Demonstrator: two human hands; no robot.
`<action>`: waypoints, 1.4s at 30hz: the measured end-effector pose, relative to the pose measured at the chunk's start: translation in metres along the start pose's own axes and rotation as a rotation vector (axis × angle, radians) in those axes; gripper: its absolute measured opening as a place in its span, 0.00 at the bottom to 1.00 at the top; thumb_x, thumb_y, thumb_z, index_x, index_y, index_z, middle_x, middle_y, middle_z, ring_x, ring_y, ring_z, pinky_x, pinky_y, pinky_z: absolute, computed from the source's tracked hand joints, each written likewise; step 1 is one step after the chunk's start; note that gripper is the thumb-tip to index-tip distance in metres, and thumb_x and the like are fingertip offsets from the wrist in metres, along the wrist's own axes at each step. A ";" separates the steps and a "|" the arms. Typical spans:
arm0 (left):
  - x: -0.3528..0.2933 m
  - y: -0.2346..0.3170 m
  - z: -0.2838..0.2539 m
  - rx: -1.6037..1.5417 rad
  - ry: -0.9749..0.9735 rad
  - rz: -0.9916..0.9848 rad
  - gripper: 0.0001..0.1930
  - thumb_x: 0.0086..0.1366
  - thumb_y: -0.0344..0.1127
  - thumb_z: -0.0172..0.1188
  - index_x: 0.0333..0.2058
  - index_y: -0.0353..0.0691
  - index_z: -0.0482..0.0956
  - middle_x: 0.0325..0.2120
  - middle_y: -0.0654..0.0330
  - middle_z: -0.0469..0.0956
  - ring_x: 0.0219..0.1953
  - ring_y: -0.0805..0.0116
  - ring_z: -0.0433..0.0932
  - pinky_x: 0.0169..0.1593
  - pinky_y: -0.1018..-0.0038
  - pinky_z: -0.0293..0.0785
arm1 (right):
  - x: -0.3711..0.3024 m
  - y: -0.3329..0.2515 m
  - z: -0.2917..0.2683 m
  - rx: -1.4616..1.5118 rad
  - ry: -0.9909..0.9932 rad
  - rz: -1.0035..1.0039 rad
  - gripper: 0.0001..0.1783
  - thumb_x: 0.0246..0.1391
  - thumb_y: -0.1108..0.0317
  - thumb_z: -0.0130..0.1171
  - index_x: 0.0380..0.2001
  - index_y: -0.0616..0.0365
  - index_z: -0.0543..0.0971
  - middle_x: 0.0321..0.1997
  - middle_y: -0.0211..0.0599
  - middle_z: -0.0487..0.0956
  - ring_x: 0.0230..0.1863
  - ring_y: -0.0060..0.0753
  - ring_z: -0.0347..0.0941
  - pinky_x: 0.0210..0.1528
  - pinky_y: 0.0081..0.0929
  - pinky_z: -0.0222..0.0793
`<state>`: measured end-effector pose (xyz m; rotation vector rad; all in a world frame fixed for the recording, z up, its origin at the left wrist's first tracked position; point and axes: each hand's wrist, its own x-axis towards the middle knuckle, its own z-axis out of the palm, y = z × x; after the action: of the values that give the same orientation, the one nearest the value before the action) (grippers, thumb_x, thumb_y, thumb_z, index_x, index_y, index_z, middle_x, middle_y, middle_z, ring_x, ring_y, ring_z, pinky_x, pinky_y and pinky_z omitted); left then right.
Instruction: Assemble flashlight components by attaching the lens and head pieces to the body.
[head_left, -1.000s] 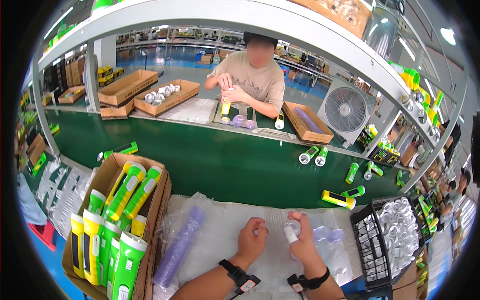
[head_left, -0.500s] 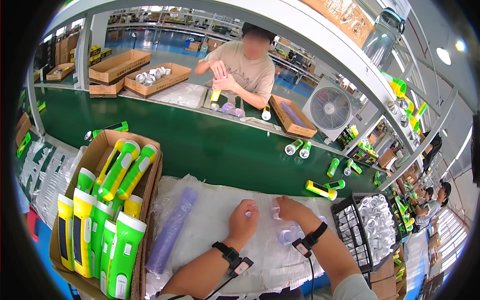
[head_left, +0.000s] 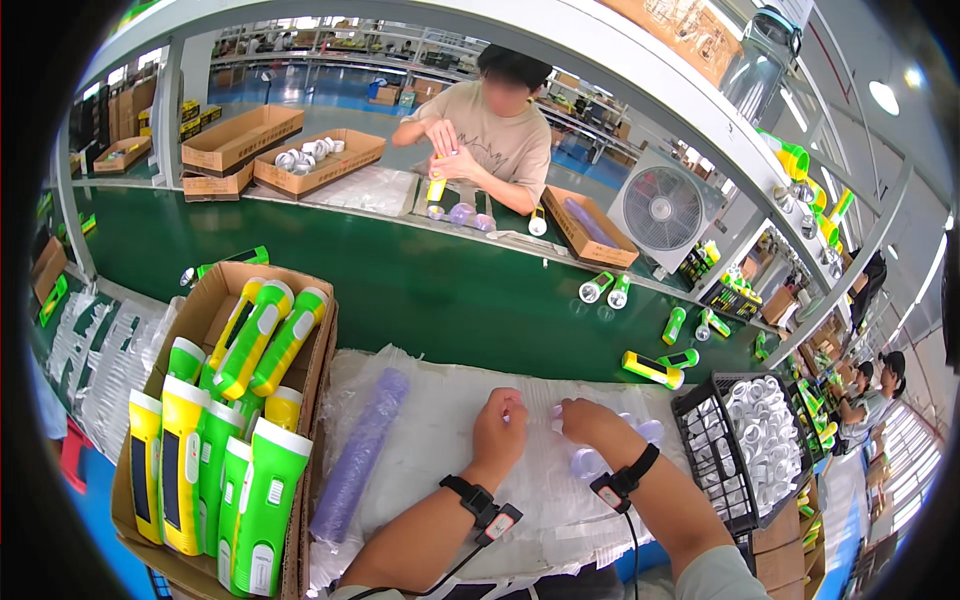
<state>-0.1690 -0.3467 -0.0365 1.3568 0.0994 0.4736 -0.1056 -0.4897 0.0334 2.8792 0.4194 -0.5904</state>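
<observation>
Lower centre, the right hand (head_left: 592, 424) is now reaching past clear discs (head_left: 588, 463), its white ring unseen, the left hand (head_left: 497, 432) curling, both grips unclear.

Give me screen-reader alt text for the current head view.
A person's left hand and right hand are close together over a pale bench, translucent discs near the right one. A carton of green-and-yellow flashlights stands left, a black crate of white rings right; a co-worker is across a green surface.

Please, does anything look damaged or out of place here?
The white covering at far left looks torn, with dark gaps between its strips. Several flashlights also lie at mixed angles on the green surface.
</observation>
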 end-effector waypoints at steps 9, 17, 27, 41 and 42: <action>-0.001 -0.008 -0.004 -0.133 0.026 0.006 0.10 0.68 0.36 0.41 0.43 0.39 0.68 0.27 0.60 0.74 0.29 0.75 0.70 0.35 0.77 0.67 | 0.012 -0.002 0.008 -0.057 0.096 -0.076 0.17 0.45 0.61 0.57 0.37 0.61 0.76 0.44 0.49 0.76 0.47 0.50 0.73 0.47 0.41 0.70; 0.001 -0.015 0.006 -0.062 0.027 0.074 0.11 0.68 0.35 0.45 0.45 0.37 0.65 0.30 0.61 0.73 0.33 0.73 0.71 0.39 0.76 0.68 | -0.001 -0.002 -0.014 -0.171 0.057 -0.087 0.23 0.39 0.66 0.62 0.42 0.58 0.72 0.39 0.48 0.79 0.43 0.50 0.75 0.44 0.42 0.71; 0.013 -0.014 -0.011 -0.010 0.007 0.325 0.19 0.60 0.28 0.51 0.49 0.36 0.62 0.42 0.52 0.67 0.50 0.56 0.65 0.56 0.64 0.59 | -0.040 -0.057 -0.078 0.717 0.647 -0.562 0.12 0.52 0.75 0.55 0.37 0.60 0.64 0.27 0.40 0.71 0.27 0.35 0.68 0.31 0.30 0.65; 0.019 0.002 -0.008 0.013 -0.053 0.655 0.38 0.55 0.32 0.64 0.59 0.41 0.50 0.60 0.43 0.52 0.63 0.48 0.54 0.64 0.59 0.51 | -0.020 -0.063 -0.050 1.392 0.080 -0.755 0.19 0.49 0.63 0.58 0.43 0.53 0.66 0.31 0.23 0.64 0.32 0.14 0.61 0.32 0.13 0.59; 0.018 0.003 -0.009 0.034 -0.077 0.635 0.39 0.54 0.33 0.65 0.59 0.42 0.50 0.60 0.44 0.53 0.63 0.48 0.54 0.64 0.59 0.51 | -0.017 -0.061 -0.046 1.421 0.063 -0.761 0.21 0.47 0.64 0.59 0.44 0.52 0.65 0.31 0.23 0.64 0.32 0.14 0.61 0.32 0.13 0.59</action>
<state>-0.1563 -0.3314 -0.0321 1.4261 -0.4002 0.9503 -0.1231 -0.4263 0.0750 3.9263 1.7463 -1.3188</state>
